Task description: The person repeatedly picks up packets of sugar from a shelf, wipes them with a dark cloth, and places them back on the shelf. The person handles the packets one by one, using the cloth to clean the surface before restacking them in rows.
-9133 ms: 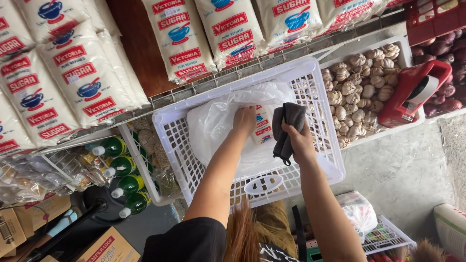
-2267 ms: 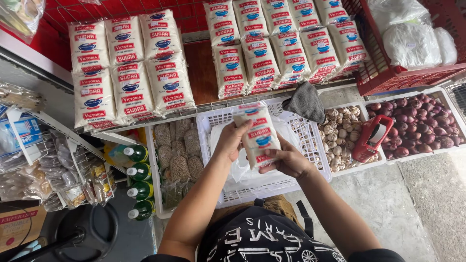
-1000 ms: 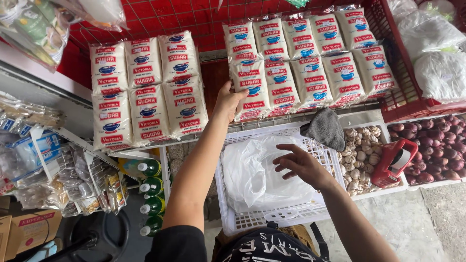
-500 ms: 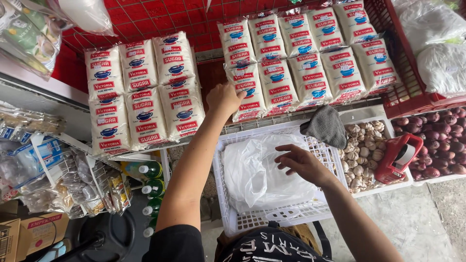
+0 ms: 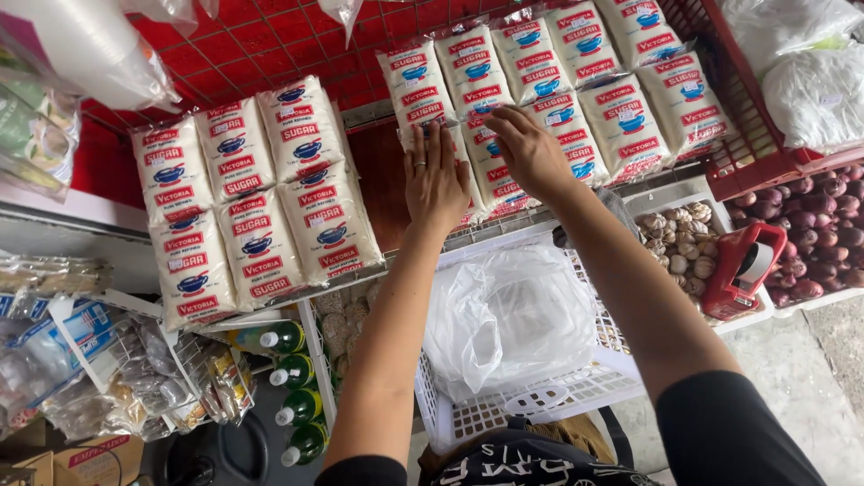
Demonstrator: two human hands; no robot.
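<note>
Red wire mesh backs the sloping shelf (image 5: 378, 171), where white bags (image 5: 504, 135) lie in rows toward its right end. Below its front edge sits a white plastic basket (image 5: 468, 418) holding a limp clear bag (image 5: 513, 315). Pressing each bag flat and square against its neighbours looks the sound way. Both arms reach up; the left hand (image 5: 435, 177) lies open, fingers spread, on a bag, and the right hand (image 5: 529, 151) rests beside it, fingers loosely curled, gripping nothing.

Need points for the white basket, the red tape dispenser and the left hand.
white basket (image 5: 576, 396), head view, on its bare front rim.
red tape dispenser (image 5: 740, 270), head view, on the red body.
left hand (image 5: 436, 180), head view, on the back of the hand, flat on a sugar bag (image 5: 479, 176).
</note>
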